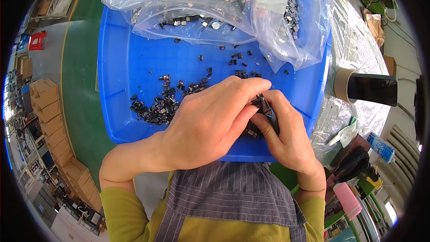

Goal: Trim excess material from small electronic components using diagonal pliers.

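Observation:
My left hand (208, 118) reaches across from the left over the front of a blue tray (114, 103). Its thumb and fingers close around a small black part (262, 104), which also lies against my right hand. My right hand (286, 130) is curled, its thumb and forefinger around a dark object with a bluish edge (272, 120); its kind is mostly hidden. Below my hands, more black pieces (252, 130) show partly. A heap of small black parts (161, 107) lies on the tray floor left of my hands, with scattered ones (237, 56) farther back.
Clear plastic bags (201, 0) of small black parts fill the tray's far side. To the right, a foil-covered surface (345, 58) carries a tape roll (342, 85), a phone-like black device (374, 88) and a white-and-green item (344, 135). Cardboard boxes (53, 121) stand left on the floor.

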Demonstrator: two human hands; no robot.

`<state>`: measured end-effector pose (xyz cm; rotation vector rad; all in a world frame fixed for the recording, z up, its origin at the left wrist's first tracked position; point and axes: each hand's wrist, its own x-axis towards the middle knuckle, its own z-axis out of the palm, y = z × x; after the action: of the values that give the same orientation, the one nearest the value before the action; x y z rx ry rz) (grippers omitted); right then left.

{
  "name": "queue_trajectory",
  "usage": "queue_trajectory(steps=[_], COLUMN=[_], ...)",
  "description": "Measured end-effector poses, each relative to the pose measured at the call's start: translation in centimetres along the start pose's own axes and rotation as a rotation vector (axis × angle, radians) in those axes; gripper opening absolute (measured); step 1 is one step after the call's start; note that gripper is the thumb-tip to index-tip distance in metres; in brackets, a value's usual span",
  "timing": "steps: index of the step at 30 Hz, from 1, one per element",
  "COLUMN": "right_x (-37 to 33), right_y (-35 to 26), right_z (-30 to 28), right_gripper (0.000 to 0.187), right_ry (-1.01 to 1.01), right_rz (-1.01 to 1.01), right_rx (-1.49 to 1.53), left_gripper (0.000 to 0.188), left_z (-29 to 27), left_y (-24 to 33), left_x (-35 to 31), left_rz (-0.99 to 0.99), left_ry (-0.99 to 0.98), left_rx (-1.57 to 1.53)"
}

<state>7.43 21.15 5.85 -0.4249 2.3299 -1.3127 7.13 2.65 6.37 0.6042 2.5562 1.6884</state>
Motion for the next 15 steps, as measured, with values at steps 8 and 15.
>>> queue_trajectory(steps=[8,15], right_x=[-0.2,-0.5], right_y=[-0.2,0.0], right_z=[0.5,0.5], right_gripper=[0.023,0.022], right_ry=[0.008,0.026], right_rz=[0.014,-0.047], right_rx=[-0.008,0.059], left_gripper=[0.041,0.029], left_z=[-1.1,-1.7], left_y=[0.4,0.0], left_x=[-0.2,0.7], left_rz=[-0.169,-0.317], left_ry=[-0.069,-0.331], left_rx=[-0.171,-0.493])
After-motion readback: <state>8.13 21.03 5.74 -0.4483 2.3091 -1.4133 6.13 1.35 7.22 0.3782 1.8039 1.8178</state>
